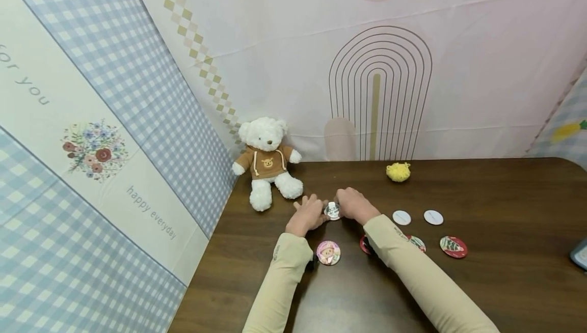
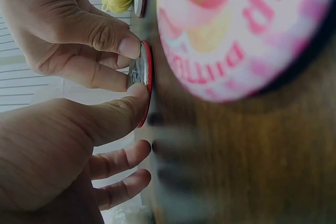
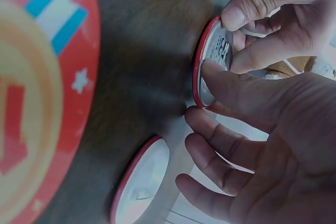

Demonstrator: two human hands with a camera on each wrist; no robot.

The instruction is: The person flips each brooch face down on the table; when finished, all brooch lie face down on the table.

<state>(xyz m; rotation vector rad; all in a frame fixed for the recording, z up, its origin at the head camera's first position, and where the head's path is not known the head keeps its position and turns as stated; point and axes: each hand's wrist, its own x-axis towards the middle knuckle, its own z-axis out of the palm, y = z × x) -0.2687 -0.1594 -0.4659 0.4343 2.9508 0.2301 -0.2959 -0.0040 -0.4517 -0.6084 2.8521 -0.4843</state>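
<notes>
A round button badge (image 1: 332, 211) with a silver back and a red rim is held between both hands, low over the brown table. My left hand (image 1: 308, 214) pinches one side of its edge; in the left wrist view, the thumb lies over the silver back and the other fingers spread beside it. My right hand (image 1: 352, 204) grips the opposite side with thumb and fingers. Black marks and a small metal piece show on the silver back (image 3: 223, 51) in the right wrist view. The front of this badge is hidden.
A pink badge (image 1: 328, 253) lies near the left forearm. Under and beside the right sleeve are several red and green badges (image 1: 453, 247). Two white discs (image 1: 401, 217) lie to the right. Behind stand a yellow yarn bundle (image 1: 398, 172) and a white teddy bear (image 1: 268, 164).
</notes>
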